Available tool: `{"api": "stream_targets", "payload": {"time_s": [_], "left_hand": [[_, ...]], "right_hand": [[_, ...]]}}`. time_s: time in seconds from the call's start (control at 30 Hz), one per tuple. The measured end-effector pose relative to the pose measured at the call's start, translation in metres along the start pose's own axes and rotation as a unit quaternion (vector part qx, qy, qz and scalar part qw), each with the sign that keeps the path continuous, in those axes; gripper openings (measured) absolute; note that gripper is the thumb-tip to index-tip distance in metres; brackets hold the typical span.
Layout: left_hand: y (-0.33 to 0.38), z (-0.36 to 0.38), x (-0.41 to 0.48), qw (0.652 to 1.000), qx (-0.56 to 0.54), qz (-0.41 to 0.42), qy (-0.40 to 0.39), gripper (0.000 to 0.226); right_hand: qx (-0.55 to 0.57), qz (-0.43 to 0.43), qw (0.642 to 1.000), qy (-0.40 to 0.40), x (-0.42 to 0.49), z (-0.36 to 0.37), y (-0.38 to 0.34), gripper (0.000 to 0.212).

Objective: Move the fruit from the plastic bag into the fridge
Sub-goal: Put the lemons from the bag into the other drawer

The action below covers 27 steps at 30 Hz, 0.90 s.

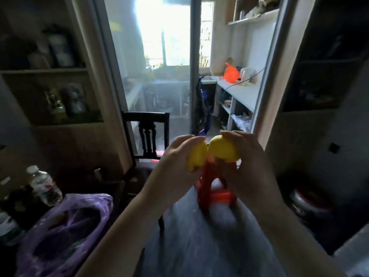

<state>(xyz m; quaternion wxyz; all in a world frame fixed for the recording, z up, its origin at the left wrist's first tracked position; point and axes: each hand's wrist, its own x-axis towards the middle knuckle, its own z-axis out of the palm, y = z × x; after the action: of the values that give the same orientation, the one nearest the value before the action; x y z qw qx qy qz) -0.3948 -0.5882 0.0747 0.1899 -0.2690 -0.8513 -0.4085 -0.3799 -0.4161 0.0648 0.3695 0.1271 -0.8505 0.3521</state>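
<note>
My left hand (175,162) grips a yellow fruit (196,156), fingers curled over its top. My right hand (243,162) grips a second yellow fruit (223,149) the same way. Both fruits are held up side by side at chest height, almost touching, in the middle of the view. A purple plastic bag (65,232) lies open at the lower left on a dark table, well apart from both hands. No fridge is recognisable in this view.
A red plastic stool (213,188) stands on the floor just below my hands. A dark wooden chair (146,134) is ahead on the left. A water bottle (45,185) stands behind the bag. Shelves line both sides; an open doorway leads ahead.
</note>
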Motion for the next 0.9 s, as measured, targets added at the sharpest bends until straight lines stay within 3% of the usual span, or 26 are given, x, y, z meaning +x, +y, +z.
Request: {"api": "stream_targets", "payload": {"time_s": [0.4, 0.63, 0.9], "left_hand": [[0.213, 0.150, -0.017, 0.974, -0.097, 0.171, -0.115, 0.067], [0.339, 0.233, -0.055, 0.937, -0.146, 0.266, -0.174, 0.064], [0.462, 0.318, -0.106, 0.871, -0.226, 0.339, -0.273, 0.062]], "right_hand": [[-0.218, 0.109, 0.967, 0.068, -0.114, -0.272, 0.028, 0.060], [-0.316, 0.182, 0.922, 0.126, -0.200, -0.406, 0.029, 0.059], [-0.395, 0.249, 0.860, 0.208, -0.299, -0.526, 0.016, 0.060]]}}
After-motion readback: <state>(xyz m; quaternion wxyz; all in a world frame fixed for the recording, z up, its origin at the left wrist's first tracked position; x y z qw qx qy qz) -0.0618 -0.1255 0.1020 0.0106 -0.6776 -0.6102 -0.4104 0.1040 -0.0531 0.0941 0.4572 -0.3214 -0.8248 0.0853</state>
